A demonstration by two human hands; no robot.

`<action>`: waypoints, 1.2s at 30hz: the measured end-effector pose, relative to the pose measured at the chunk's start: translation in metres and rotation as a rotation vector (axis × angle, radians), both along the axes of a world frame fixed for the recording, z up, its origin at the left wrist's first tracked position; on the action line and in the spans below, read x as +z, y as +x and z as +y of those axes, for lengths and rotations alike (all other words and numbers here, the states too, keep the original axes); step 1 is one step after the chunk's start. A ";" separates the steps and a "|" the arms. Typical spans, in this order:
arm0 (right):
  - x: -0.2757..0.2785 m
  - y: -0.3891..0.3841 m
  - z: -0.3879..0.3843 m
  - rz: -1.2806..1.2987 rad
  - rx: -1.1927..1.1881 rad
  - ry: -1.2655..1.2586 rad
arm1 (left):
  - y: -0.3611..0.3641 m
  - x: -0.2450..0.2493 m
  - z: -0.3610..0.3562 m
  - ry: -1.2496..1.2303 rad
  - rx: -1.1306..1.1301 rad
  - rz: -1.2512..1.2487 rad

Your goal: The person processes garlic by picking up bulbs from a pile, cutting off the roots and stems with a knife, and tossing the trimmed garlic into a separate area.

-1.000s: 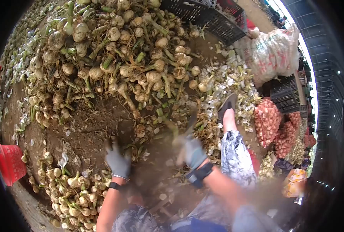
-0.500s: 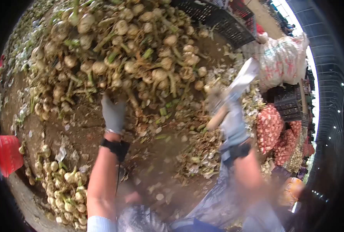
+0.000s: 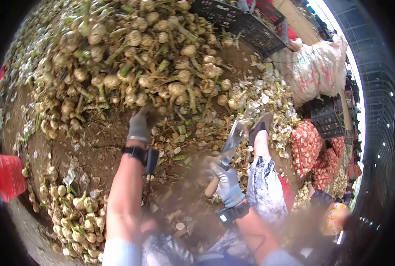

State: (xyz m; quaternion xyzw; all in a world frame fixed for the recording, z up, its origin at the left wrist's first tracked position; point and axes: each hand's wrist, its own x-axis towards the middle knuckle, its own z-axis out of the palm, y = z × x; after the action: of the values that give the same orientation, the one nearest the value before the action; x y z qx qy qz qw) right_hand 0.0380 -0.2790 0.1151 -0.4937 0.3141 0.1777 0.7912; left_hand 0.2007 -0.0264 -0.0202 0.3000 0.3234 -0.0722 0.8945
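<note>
My right hand (image 3: 228,182), in a grey-white glove, is closed round a knife (image 3: 235,138). Its broad metal blade points up and away from me, and the end of its wooden handle sticks out below my fingers. My gloved left hand (image 3: 140,127) reaches to the near edge of a big heap of garlic bulbs (image 3: 145,80) with stalks on. The fingertips there are dark and blurred against the bulbs, so I cannot tell whether they grip one. Cut stalk pieces and dry skins litter the soil between my hands.
Trimmed garlic bulbs (image 3: 75,221) lie piled at lower left, near a red basket (image 3: 10,176). Black crates (image 3: 246,26) stand at the back. On the right are a white sack (image 3: 315,71) and red net sacks (image 3: 306,146). My shoe (image 3: 260,126) rests beside the garlic scraps (image 3: 277,104).
My right hand has come down and left with the knife, from near the scraps to in front of my body. My left hand has shifted slightly right along the heap's edge.
</note>
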 end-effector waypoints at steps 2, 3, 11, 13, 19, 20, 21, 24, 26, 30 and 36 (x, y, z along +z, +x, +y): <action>-0.004 -0.006 0.005 0.033 0.036 -0.062 | 0.018 0.004 -0.006 0.009 -0.002 0.077; -0.002 -0.006 0.006 0.053 0.041 -0.071 | 0.026 -0.003 -0.006 0.166 0.022 0.162; -0.031 0.036 0.042 -0.050 0.129 -0.155 | -0.106 0.016 0.003 1.022 -0.599 -0.264; -0.039 0.040 0.070 -0.231 0.241 -0.256 | -0.136 0.045 0.004 0.882 -0.684 -0.208; -0.034 0.029 0.105 -0.239 0.479 -0.340 | -0.169 0.082 0.022 0.487 -0.565 -0.113; -0.034 0.027 0.102 -0.244 0.552 -0.394 | -0.175 0.078 0.025 0.535 -0.543 -0.119; -0.034 0.023 0.101 -0.401 0.635 -0.684 | -0.178 0.078 0.029 0.519 -0.584 -0.108; -0.022 0.015 0.092 -0.772 0.989 -1.137 | -0.195 0.059 0.039 0.653 -0.702 -0.150; -0.013 0.015 0.095 -0.778 1.097 -1.196 | -0.204 0.052 0.039 0.982 -0.661 -0.337; -0.015 0.013 0.098 -0.788 1.150 -1.203 | -0.198 0.074 0.042 0.768 -0.684 -0.163; -0.036 0.004 0.092 -0.813 1.068 -1.152 | -0.190 0.093 0.041 0.637 -0.664 -0.097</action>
State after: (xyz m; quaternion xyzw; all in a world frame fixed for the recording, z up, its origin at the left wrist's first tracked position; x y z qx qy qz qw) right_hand 0.0416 -0.1872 0.0794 -0.9214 -0.2235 0.1483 0.2811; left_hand 0.0110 0.0146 0.0733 0.6503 0.1737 -0.2379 0.7003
